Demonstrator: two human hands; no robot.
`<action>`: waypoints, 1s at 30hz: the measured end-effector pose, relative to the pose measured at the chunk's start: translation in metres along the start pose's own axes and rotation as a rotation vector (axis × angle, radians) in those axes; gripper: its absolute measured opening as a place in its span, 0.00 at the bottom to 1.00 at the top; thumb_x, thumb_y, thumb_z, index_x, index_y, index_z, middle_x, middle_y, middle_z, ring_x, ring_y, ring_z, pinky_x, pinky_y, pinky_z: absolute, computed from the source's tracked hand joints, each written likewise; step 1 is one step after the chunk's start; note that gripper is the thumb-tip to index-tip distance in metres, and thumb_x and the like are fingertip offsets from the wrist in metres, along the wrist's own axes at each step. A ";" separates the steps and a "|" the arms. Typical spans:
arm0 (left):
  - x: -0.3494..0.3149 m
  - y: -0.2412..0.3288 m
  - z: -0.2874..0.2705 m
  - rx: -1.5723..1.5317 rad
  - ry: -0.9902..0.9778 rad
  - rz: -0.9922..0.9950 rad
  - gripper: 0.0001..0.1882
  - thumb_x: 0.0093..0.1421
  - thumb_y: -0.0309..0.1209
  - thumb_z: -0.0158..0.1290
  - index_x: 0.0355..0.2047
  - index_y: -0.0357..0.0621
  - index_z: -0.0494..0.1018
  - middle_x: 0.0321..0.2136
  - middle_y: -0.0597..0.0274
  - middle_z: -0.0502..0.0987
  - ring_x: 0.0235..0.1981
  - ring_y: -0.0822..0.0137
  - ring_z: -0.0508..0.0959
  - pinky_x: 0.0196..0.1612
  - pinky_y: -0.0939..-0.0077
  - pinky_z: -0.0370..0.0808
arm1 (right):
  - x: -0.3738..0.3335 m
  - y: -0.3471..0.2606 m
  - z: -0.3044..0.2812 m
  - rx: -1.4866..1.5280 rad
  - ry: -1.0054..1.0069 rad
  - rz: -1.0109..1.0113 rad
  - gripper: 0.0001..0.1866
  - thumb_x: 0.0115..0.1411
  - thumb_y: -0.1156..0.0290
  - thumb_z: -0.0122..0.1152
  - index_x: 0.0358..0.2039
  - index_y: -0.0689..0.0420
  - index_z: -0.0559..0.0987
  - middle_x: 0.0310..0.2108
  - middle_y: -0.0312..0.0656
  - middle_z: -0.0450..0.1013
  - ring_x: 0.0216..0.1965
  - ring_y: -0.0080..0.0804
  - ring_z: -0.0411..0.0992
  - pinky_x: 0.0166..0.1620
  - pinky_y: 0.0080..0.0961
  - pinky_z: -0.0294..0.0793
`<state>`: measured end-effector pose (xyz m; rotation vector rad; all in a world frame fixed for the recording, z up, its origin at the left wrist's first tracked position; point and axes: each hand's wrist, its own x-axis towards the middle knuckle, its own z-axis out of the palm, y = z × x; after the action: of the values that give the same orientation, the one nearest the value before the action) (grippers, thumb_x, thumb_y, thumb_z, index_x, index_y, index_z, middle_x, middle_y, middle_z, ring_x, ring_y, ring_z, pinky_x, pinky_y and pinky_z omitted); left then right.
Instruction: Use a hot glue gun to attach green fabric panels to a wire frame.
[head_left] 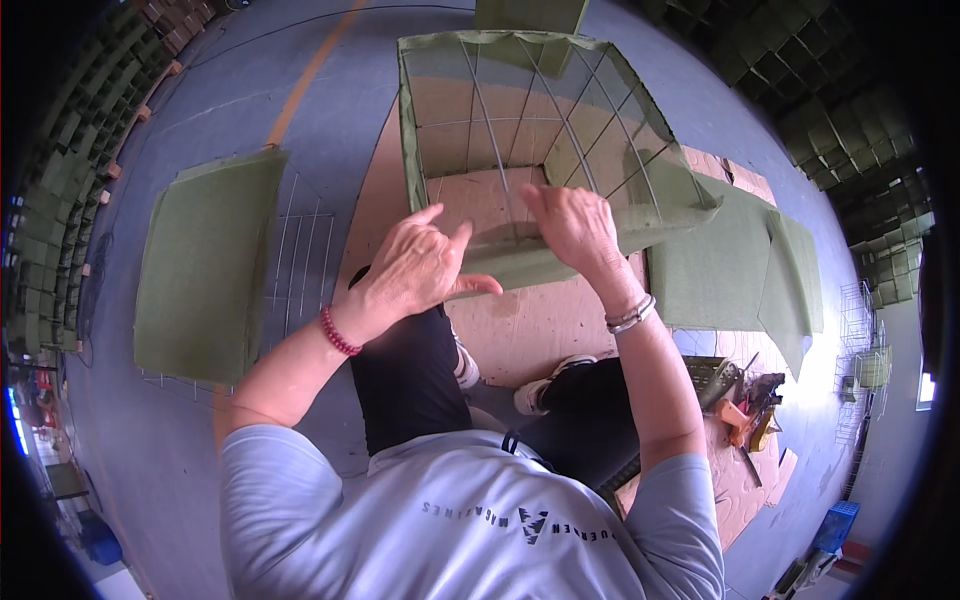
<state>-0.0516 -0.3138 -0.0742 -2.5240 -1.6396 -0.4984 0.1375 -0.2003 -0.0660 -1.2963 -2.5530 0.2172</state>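
Observation:
In front of me stands a box-shaped wire frame (pixel 566 125) of thin metal rods. Sheer green mesh fabric (pixel 640 222) wraps its sides, and the near edge sags between my hands. At the left near corner is my left hand (pixel 418 262), its fingers spread apart and nothing seen in it. My right hand (pixel 578 228) is at the near edge of the frame, fingers curled down and thumb stretched out toward a rod. Whatever those fingers hold, if anything, is hidden behind the hand.
Flattened cardboard (pixel 515 345) lies under the frame and my feet. A green-covered panel (pixel 205 265) and a bare wire grid (pixel 300 245) lie at left. Green fabric sheets (pixel 735 265) are at right, above orange-handled tools (pixel 738 420). Green stacks (pixel 70 190) line the sides.

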 end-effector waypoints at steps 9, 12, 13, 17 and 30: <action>0.039 -0.009 -0.001 -0.059 -0.403 -0.090 0.43 0.55 0.68 0.40 0.13 0.34 0.72 0.07 0.46 0.67 0.14 0.47 0.75 0.21 0.62 0.73 | 0.027 0.001 0.014 0.079 -0.294 0.149 0.26 0.59 0.49 0.52 0.34 0.63 0.81 0.35 0.57 0.76 0.42 0.51 0.75 0.47 0.37 0.74; 0.044 0.000 0.011 -0.057 -0.345 -0.126 0.45 0.55 0.69 0.40 0.06 0.34 0.67 0.06 0.48 0.66 0.13 0.49 0.75 0.20 0.61 0.73 | 0.029 0.006 0.004 0.262 -0.116 0.209 0.26 0.60 0.51 0.53 0.28 0.67 0.80 0.29 0.59 0.75 0.36 0.54 0.75 0.42 0.43 0.74; 0.049 0.006 0.014 -0.078 -0.346 -0.185 0.46 0.55 0.70 0.39 0.05 0.34 0.66 0.05 0.51 0.65 0.13 0.52 0.76 0.21 0.60 0.74 | 0.029 0.014 0.002 0.259 -0.105 0.212 0.26 0.60 0.51 0.53 0.28 0.67 0.80 0.29 0.59 0.75 0.36 0.54 0.75 0.42 0.43 0.74; 0.089 0.056 0.016 -0.285 -0.366 -0.334 0.47 0.59 0.68 0.34 0.10 0.31 0.69 0.09 0.44 0.69 0.19 0.47 0.78 0.25 0.55 0.75 | 0.029 0.072 -0.003 0.457 0.235 0.199 0.21 0.62 0.58 0.51 0.24 0.64 0.79 0.23 0.56 0.74 0.32 0.52 0.75 0.39 0.42 0.74; 0.058 -0.018 0.025 -0.134 0.149 0.219 0.40 0.62 0.61 0.36 0.17 0.34 0.73 0.16 0.48 0.74 0.25 0.53 0.77 0.55 0.57 0.67 | -0.013 0.023 0.005 0.176 0.436 -0.533 0.14 0.62 0.60 0.52 0.29 0.56 0.79 0.25 0.46 0.75 0.31 0.44 0.75 0.34 0.38 0.74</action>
<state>-0.0412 -0.2492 -0.0809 -2.6447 -1.3005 -0.7736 0.1611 -0.1973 -0.0790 -0.4975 -2.3259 0.0402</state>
